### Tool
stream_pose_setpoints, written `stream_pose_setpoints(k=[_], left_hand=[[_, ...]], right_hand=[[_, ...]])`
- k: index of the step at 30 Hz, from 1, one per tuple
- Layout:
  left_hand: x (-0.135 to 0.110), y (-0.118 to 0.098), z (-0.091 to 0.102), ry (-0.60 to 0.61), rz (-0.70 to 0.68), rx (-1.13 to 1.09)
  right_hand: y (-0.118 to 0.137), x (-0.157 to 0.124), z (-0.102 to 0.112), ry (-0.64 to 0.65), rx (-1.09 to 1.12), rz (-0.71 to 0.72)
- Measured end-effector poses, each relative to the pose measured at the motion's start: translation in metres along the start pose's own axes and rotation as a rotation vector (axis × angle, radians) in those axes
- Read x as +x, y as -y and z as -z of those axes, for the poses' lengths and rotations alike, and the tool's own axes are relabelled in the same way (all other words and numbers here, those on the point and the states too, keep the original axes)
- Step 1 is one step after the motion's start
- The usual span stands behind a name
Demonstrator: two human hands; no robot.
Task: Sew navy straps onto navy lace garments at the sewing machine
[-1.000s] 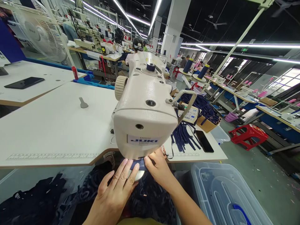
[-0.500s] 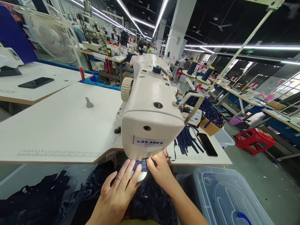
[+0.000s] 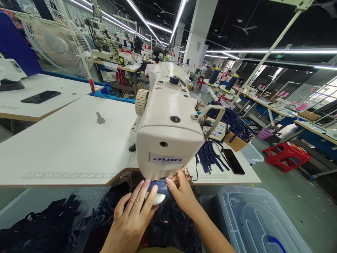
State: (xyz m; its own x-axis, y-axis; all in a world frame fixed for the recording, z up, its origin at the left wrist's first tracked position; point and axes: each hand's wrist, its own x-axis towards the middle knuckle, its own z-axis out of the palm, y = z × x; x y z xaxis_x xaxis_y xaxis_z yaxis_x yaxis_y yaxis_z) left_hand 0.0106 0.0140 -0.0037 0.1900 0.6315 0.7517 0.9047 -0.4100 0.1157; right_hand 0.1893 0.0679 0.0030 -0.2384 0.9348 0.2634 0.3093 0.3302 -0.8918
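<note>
A white sewing machine (image 3: 168, 137) stands in front of me, its head hiding the needle. Navy fabric (image 3: 161, 186) lies over the rounded metal end of the machine's arm (image 3: 158, 199), under the head. My left hand (image 3: 135, 207) rests with fingers stretched out, their tips on the fabric's left side. My right hand (image 3: 181, 191) pinches the fabric's right edge between thumb and fingers. Dark patterned cloth (image 3: 173, 225) hangs below both hands.
Navy strips (image 3: 209, 156) and a phone (image 3: 233, 161) lie right of the machine, near a cardboard box (image 3: 237, 140) of navy pieces. A clear plastic bin (image 3: 259, 218) stands at lower right; another bin with dark garments (image 3: 39, 221) is at left. A small metal piece (image 3: 100, 118) lies on the table.
More of the navy fabric shows at the right of the metal arm end, and my right hand has shifted slightly right with its edge. The left hand stays nearly in place.
</note>
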Motion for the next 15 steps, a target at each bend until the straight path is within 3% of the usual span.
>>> stream_pose_setpoints(k=[4,7,11,15], left_hand=[[0.0,0.007,0.001,0.033,-0.168,0.113],[0.0,0.009,-0.001,0.06,-0.16,0.115],[0.005,0.007,-0.005,-0.004,-0.18,0.107],[0.006,0.001,0.001,0.015,-0.066,-0.057]], right_hand=[[-0.018,-0.009,0.011,0.129,-0.189,0.03],[-0.034,-0.016,0.021,0.229,-0.328,0.07],[-0.048,-0.029,0.037,0.245,-0.209,-0.061],[-0.029,-0.038,0.056,0.213,-0.112,-0.168]])
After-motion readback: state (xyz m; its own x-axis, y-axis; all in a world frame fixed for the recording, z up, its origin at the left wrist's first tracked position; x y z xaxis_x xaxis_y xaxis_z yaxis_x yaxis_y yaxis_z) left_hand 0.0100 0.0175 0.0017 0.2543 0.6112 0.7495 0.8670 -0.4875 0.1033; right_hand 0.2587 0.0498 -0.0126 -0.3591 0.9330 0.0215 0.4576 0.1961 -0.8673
